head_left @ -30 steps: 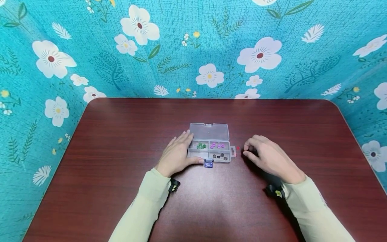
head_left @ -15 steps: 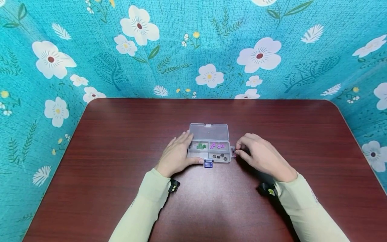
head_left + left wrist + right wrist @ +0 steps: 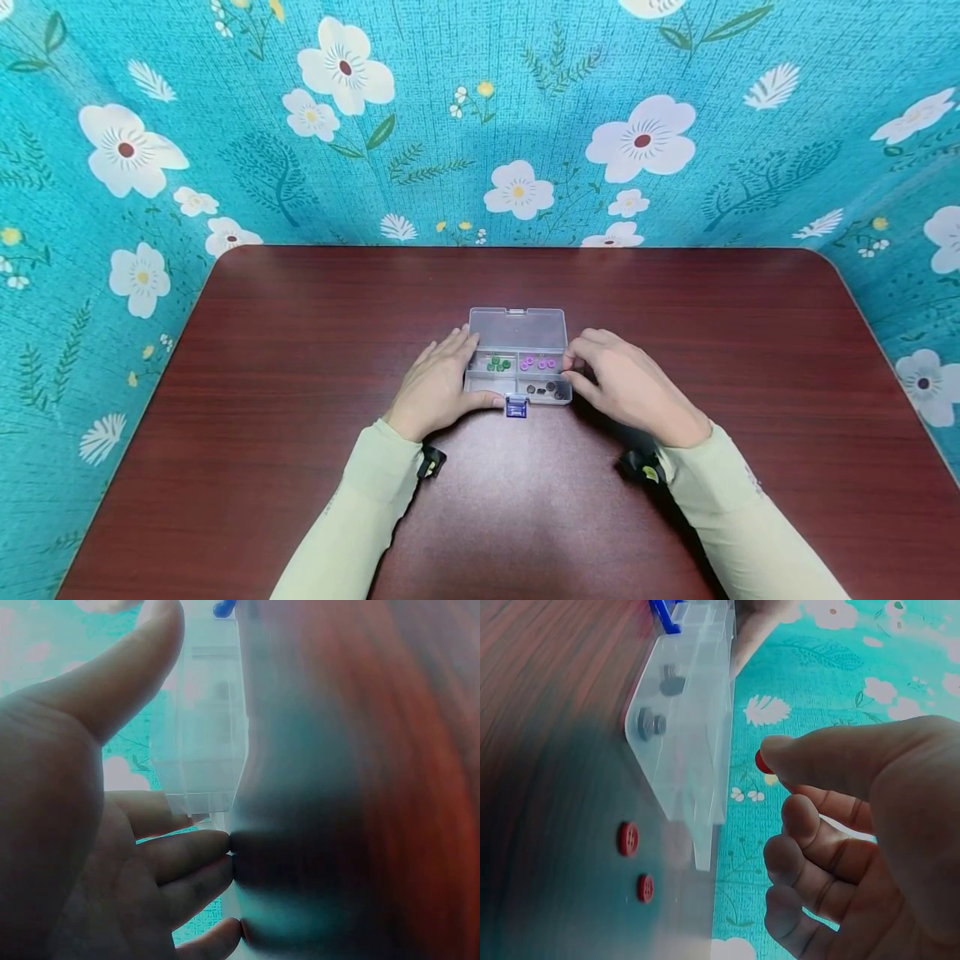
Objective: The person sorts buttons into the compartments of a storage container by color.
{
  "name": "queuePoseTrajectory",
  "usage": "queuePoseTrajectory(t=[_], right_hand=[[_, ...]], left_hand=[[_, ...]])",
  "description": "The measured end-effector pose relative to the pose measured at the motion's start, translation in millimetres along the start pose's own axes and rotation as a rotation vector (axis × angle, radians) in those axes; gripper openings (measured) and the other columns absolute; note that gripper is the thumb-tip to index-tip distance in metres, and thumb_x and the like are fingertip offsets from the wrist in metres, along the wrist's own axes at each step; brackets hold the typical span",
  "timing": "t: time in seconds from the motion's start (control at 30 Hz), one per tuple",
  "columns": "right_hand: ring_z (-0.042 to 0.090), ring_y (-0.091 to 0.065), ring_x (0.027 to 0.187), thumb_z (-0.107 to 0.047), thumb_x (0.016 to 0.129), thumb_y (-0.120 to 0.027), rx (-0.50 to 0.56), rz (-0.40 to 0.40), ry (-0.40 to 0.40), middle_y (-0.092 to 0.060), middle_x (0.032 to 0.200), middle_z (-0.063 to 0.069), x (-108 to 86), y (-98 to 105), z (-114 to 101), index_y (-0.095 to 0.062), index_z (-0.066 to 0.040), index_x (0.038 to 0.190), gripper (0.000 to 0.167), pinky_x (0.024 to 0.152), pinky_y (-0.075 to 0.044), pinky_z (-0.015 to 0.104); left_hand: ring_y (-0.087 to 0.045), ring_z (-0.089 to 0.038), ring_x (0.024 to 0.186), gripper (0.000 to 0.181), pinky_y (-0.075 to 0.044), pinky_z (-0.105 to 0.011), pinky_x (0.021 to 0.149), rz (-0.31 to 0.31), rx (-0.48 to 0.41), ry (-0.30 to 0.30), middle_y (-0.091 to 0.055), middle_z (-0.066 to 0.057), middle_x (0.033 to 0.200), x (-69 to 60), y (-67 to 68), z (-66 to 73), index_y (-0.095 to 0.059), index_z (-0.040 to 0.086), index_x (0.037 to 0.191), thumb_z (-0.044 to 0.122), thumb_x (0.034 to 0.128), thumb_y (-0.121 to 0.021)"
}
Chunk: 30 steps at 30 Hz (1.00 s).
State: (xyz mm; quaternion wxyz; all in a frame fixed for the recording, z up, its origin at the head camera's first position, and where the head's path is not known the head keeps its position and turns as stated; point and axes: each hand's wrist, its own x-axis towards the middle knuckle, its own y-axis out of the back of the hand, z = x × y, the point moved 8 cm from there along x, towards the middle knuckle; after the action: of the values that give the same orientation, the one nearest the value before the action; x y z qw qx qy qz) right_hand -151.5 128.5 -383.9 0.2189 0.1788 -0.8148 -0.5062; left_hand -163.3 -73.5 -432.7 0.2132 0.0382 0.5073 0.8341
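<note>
A clear plastic organizer box (image 3: 489,384) lies on the table with its lid (image 3: 517,327) raised at the back and a blue latch (image 3: 516,407) in front. Green buttons (image 3: 498,363) sit in its back left compartment, purple buttons (image 3: 542,364) in the back right, dark buttons (image 3: 551,387) in the front right. My left hand (image 3: 438,387) rests against the box's left side, fingers extended, thumb by the latch. Thumb and finger of my right hand (image 3: 630,383) pinch a red button (image 3: 763,762) at the box's right end; the head view hides that button.
Two red buttons (image 3: 628,838) lie on the table beside the box's right end, hidden in the head view. The dark red wooden table (image 3: 337,308) meets a blue floral cloth (image 3: 435,125) along its back edge and both sides.
My right hand has moved left from the table beside the box to its right end, now covering the hanging tab and the red button seen earlier. The left hand stays put.
</note>
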Motion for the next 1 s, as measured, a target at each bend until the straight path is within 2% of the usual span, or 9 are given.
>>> queuePoseTrajectory(t=[0.3,0.6,1.0], right_hand=[[0.012,-0.053,0.087,-0.017,0.091,-0.074,0.000,-0.022,0.022,-0.057,0.089,-0.007,8.6,-7,-13,-0.064,-0.016,0.090,0.010,0.073,-0.049,0.034],[0.012,-0.051,0.084,-0.019,0.091,-0.074,0.009,-0.024,0.047,-0.056,0.089,-0.008,18.2,-12,-28,-0.064,-0.018,0.088,0.011,0.072,-0.049,0.033],[0.010,-0.052,0.080,-0.019,0.091,-0.073,0.033,-0.038,0.055,-0.055,0.087,-0.008,27.1,-20,-34,-0.065,-0.018,0.090,0.009,0.071,-0.050,0.031]], left_hand=[[-0.025,-0.026,0.151,0.106,-0.018,-0.046,0.123,-0.003,0.002,0.008,-0.028,-0.013,0.163,0.5,-0.1,0.1,-0.036,0.004,0.155,0.066,0.0782,-0.075],[-0.024,-0.026,0.151,0.107,-0.018,-0.046,0.123,-0.005,-0.001,0.006,-0.028,-0.013,0.162,0.5,-0.3,-0.2,-0.036,0.004,0.155,0.066,0.0780,-0.075],[-0.025,-0.025,0.151,0.107,-0.019,-0.048,0.122,-0.001,0.008,0.002,-0.030,-0.014,0.162,0.5,-0.8,-0.4,-0.037,0.003,0.155,0.067,0.0782,-0.074]])
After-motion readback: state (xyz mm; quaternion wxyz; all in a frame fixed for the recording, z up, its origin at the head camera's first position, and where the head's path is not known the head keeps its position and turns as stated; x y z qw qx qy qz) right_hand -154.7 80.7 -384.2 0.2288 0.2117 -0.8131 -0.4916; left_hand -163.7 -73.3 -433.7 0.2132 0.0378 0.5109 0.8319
